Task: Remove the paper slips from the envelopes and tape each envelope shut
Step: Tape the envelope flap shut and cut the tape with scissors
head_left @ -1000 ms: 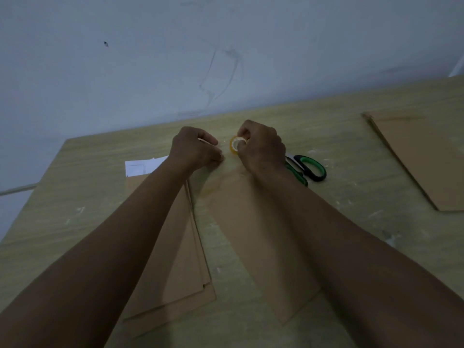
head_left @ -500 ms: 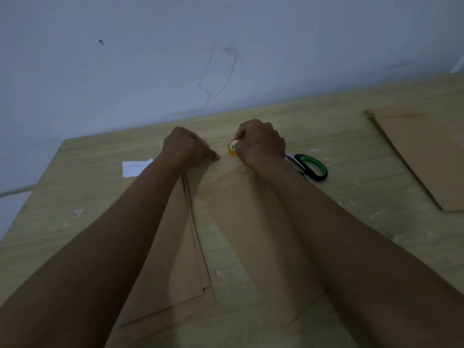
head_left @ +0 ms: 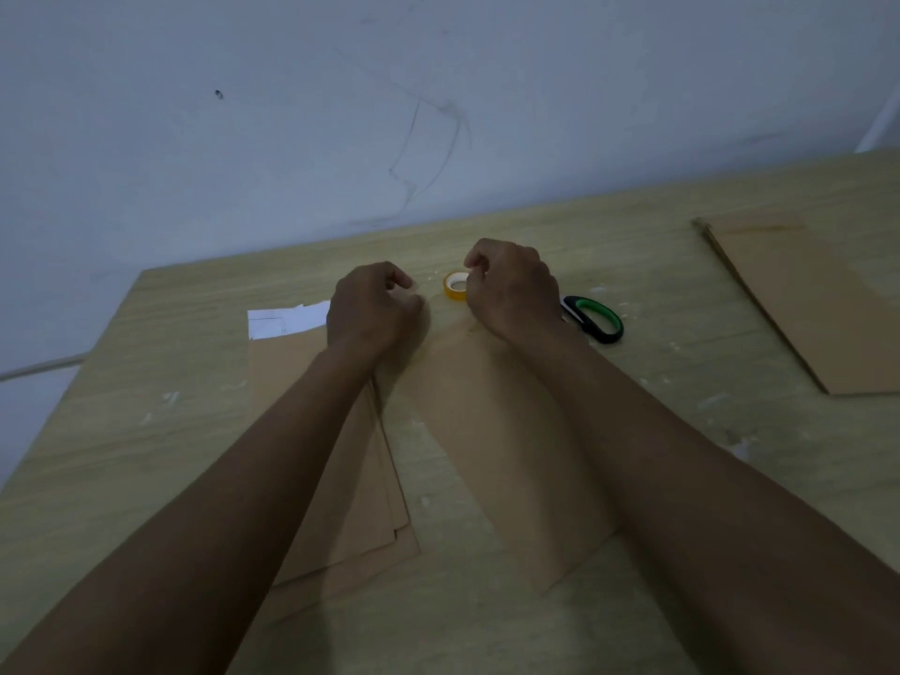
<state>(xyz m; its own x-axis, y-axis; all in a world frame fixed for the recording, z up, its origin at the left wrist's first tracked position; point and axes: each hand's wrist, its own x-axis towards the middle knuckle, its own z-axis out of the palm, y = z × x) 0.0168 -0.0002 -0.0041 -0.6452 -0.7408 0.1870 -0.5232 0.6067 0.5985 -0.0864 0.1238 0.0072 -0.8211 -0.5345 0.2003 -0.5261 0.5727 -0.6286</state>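
Note:
A brown envelope (head_left: pixel 492 431) lies lengthwise in the middle of the table, its top end under my hands. My right hand (head_left: pixel 514 289) curls round a small yellow tape roll (head_left: pixel 455 286) just beyond that end. My left hand (head_left: pixel 375 309) hovers to the roll's left, thumb and forefinger pinched on what looks like the free end of the clear tape; the strip itself is too faint to make out. A stack of brown envelopes (head_left: pixel 350 489) lies under my left forearm. White paper slips (head_left: pixel 287 321) sit past the stack.
Green-handled scissors (head_left: pixel 596 319) lie just right of my right wrist. More brown envelopes (head_left: pixel 818 304) rest at the far right of the wooden table (head_left: pixel 146 431). A white wall rises behind the table's far edge.
My hands have drawn apart: the left moved left and lifted a little, and the tape roll now shows fully beside my right fingers.

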